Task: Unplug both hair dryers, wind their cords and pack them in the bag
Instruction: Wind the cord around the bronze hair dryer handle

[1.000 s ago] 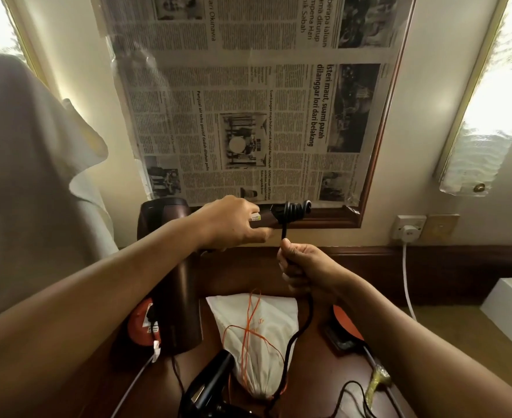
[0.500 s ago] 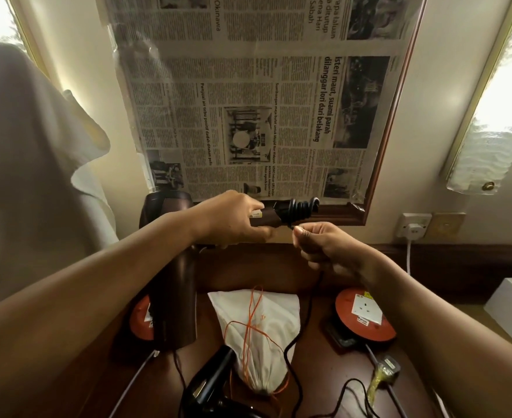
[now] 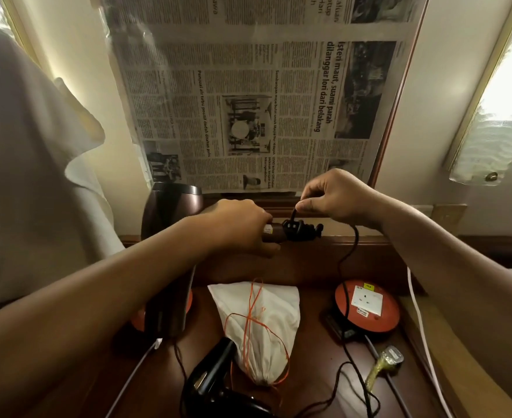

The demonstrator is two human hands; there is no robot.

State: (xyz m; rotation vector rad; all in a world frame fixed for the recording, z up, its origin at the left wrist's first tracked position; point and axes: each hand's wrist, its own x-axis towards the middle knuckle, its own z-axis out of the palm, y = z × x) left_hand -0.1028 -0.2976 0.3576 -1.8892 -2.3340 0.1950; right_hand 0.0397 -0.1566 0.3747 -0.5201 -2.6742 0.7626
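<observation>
A brown hair dryer (image 3: 170, 236) is held up above the desk, its barrel hanging down. My left hand (image 3: 242, 226) grips its handle. Several turns of black cord (image 3: 297, 230) are wound around the handle's end. My right hand (image 3: 336, 196) pinches that cord just above the coils; the rest of the cord (image 3: 349, 260) drops to the desk. A black hair dryer (image 3: 215, 384) lies at the front of the desk. The white drawstring bag (image 3: 263, 321) with orange strings lies between them.
An orange extension reel (image 3: 375, 315) with a white socket sits right of the bag, another orange reel (image 3: 137, 319) partly hidden at left. A plug (image 3: 392, 356) lies at the front right. A white cable (image 3: 420, 315) runs down the right. Newspaper (image 3: 248, 101) covers the mirror.
My right hand rose from below the handle to above the coils, carrying the cord up and over the handle's end. My left hand kept hold of the brown dryer.
</observation>
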